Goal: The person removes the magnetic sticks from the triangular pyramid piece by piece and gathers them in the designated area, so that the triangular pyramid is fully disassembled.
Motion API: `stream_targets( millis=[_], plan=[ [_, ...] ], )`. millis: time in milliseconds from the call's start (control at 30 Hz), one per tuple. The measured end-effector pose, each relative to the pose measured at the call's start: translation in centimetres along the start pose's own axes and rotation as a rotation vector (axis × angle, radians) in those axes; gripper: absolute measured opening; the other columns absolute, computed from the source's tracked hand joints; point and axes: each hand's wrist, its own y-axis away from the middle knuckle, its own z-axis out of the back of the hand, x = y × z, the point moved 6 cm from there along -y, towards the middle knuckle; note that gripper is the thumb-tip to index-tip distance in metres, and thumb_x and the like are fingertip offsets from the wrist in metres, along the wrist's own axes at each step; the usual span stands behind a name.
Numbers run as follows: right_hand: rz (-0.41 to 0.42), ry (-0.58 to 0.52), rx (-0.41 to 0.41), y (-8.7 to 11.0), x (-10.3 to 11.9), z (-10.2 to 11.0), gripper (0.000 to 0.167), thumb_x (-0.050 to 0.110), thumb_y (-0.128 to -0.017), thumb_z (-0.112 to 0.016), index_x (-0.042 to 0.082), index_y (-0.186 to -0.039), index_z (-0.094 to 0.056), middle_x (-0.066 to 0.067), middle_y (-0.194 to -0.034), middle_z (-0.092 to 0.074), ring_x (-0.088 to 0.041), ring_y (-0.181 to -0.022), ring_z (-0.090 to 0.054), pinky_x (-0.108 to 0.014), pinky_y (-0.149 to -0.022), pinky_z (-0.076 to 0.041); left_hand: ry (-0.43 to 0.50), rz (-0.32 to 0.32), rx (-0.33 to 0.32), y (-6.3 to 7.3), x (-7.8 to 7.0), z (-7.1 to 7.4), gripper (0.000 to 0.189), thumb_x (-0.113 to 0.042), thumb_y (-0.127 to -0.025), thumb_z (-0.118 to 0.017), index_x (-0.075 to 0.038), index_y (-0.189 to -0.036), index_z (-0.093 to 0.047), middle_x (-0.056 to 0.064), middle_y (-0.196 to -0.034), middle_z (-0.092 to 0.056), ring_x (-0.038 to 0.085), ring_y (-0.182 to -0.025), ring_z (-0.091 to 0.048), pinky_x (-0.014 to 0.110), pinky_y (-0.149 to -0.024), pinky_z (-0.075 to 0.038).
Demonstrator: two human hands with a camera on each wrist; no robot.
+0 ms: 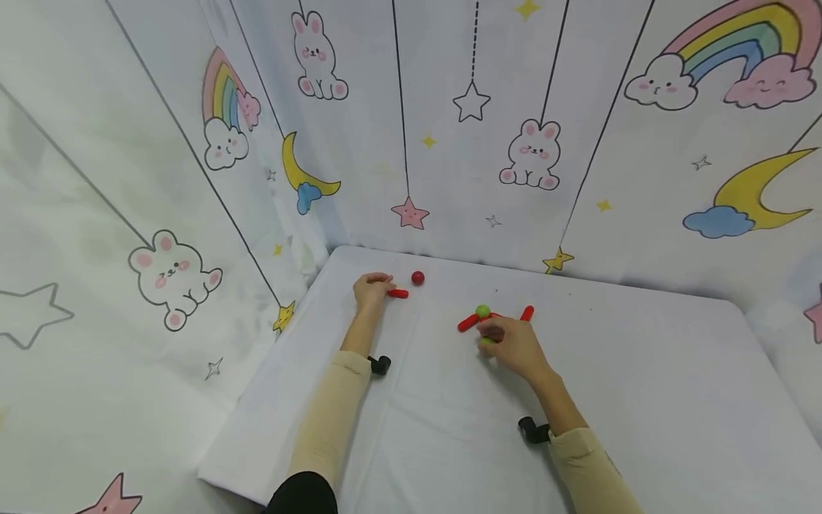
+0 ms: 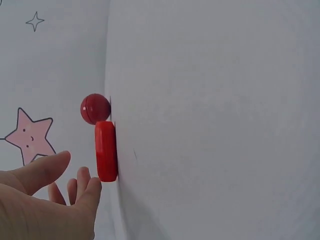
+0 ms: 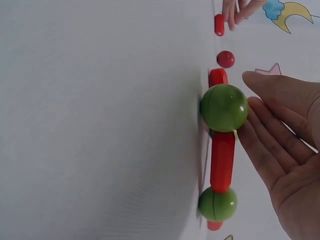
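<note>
At the table's far left, my left hand [image 1: 371, 291] is beside a red rod [image 1: 399, 293], its thumb and fingers apart in the left wrist view. Just beyond that rod sits a red ball [image 2: 95, 109]. My right hand [image 1: 516, 348] hovers over a cluster of red rods and green balls, partly covering it. The right wrist view shows its fingertips close to a green ball [image 3: 224, 107], perhaps touching it, with the thumb held away. A red rod [image 3: 222, 162] lies between that ball and a second green ball [image 3: 218, 204]. Another red rod [image 1: 468, 323] slants out leftward.
A white cloth covers the table [image 1: 642, 385]. Behind and to the left hangs a white curtain [image 1: 359, 157] printed with rabbits, stars and rainbows. One more red rod [image 1: 527, 313] points away just past my right hand. Both wrists carry small black cameras.
</note>
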Motion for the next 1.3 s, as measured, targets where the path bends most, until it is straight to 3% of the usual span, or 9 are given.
stream_targets(
  millis=[133, 267, 367, 567, 933, 1100, 1300],
  plan=[
    [-0.012, -0.008, -0.015, -0.6, -0.1, 0.0, 0.029, 0.006, -0.087, -0.085, 0.003, -0.114, -0.076, -0.008, -0.104, -0.077, -0.021, -0.096, -0.074, -0.039, -0.085, -0.062, 0.000, -0.051, 0.017, 0.7, -0.6, -0.4, 0.031, 0.015, -0.087, -0.071, 0.001, -0.113, -0.063, 0.017, -0.119, -0.064, 0.029, -0.119, -0.069, 0.034, -0.095, -0.059],
    [-0.016, 0.027, -0.082, -1.3, 0.0, 0.4, 0.020, 0.008, -0.089, -0.083, 0.006, -0.109, -0.078, -0.005, -0.100, -0.077, -0.020, -0.091, -0.073, -0.038, -0.080, -0.062, 0.019, -0.084, 0.072, 2.3, -1.2, -1.7, 0.030, 0.017, -0.086, -0.071, 0.007, -0.113, -0.063, 0.023, -0.116, -0.066, 0.035, -0.118, -0.069, 0.047, -0.100, -0.056],
    [-0.034, 0.038, -0.150, -1.8, -0.1, 1.1, 0.015, 0.010, -0.090, -0.082, 0.007, -0.105, -0.078, -0.003, -0.096, -0.077, -0.021, -0.089, -0.071, -0.039, -0.078, -0.061, 0.025, -0.074, 0.137, 3.9, -1.2, -3.2, 0.033, 0.020, -0.084, -0.071, 0.012, -0.114, -0.062, 0.029, -0.115, -0.068, 0.042, -0.119, -0.067, 0.052, -0.101, -0.055],
    [-0.035, 0.027, -0.223, -3.0, -0.5, 1.9, 0.015, 0.011, -0.095, -0.077, 0.005, -0.108, -0.077, -0.008, -0.101, -0.077, -0.027, -0.098, -0.071, -0.046, -0.087, -0.060, 0.038, -0.008, 0.234, 6.6, -0.3, -5.7, 0.034, 0.017, -0.085, -0.073, 0.011, -0.117, -0.062, 0.022, -0.113, -0.070, 0.034, -0.114, -0.072, 0.032, -0.091, -0.060],
    [-0.151, 0.000, -0.169, -4.9, -2.3, 1.3, 0.026, 0.016, -0.100, -0.070, 0.005, -0.123, -0.073, -0.018, -0.126, -0.071, -0.038, -0.121, -0.063, -0.056, -0.106, -0.050, -0.050, 0.071, 0.287, 9.4, 2.8, -8.7, 0.029, 0.013, -0.085, -0.076, 0.003, -0.111, -0.067, 0.020, -0.115, -0.068, 0.026, -0.103, -0.076, 0.028, -0.083, -0.060],
    [-0.182, 0.002, -0.151, -5.2, -2.8, 1.2, 0.027, 0.017, -0.100, -0.069, 0.005, -0.124, -0.073, -0.017, -0.122, -0.073, -0.038, -0.118, -0.065, -0.056, -0.105, -0.050, -0.124, 0.102, 0.353, 10.3, 3.8, -9.8, 0.031, 0.008, -0.085, -0.078, 0.000, -0.113, -0.067, 0.017, -0.114, -0.071, 0.023, -0.102, -0.076, 0.030, -0.085, -0.059],
    [-0.201, 0.057, -0.082, -5.4, -3.2, 0.1, 0.032, 0.020, -0.099, -0.072, 0.005, -0.127, -0.073, -0.016, -0.120, -0.074, -0.035, -0.112, -0.066, -0.054, -0.101, -0.051, -0.161, 0.119, 0.380, 10.8, 4.1, -9.6, 0.034, 0.009, -0.084, -0.078, 0.000, -0.114, -0.067, 0.012, -0.110, -0.069, 0.022, -0.101, -0.076, 0.033, -0.090, -0.060]
  ],
)
